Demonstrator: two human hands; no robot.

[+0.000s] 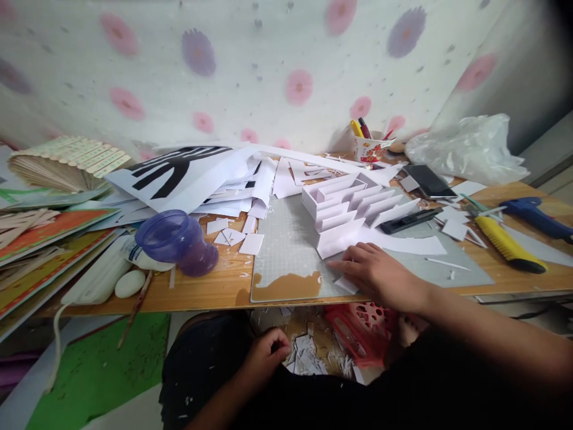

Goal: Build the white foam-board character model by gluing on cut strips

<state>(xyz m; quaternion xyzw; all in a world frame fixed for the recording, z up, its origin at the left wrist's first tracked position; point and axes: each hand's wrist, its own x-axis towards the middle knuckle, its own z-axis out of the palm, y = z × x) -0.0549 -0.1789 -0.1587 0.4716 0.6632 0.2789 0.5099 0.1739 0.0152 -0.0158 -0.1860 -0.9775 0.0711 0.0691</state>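
Note:
My right hand (pixel 380 276) lies over the front edge of the grey cutting mat (pixel 286 239), fingers stretched out and low. Under its fingertips a small white card piece (pixel 347 285) partly shows. Just beyond the fingers stands a white card model (pixel 338 209) with several upright partitions. A black utility knife (pixel 410 220) rests at the model's right, beside a curved white strip (pixel 414 243). Down by my lap, my left hand (pixel 268 352) is loosely curled, with nothing visible in it.
A purple cup (pixel 176 242) lies tipped at left, near a white power strip (pixel 96 278). Printed paper sheets (pixel 188 176) are heaped behind. At right are a phone (pixel 430 181), a yellow-handled tool (pixel 510 243), a blue-handled tool (pixel 532 212) and a plastic bag (pixel 468 149).

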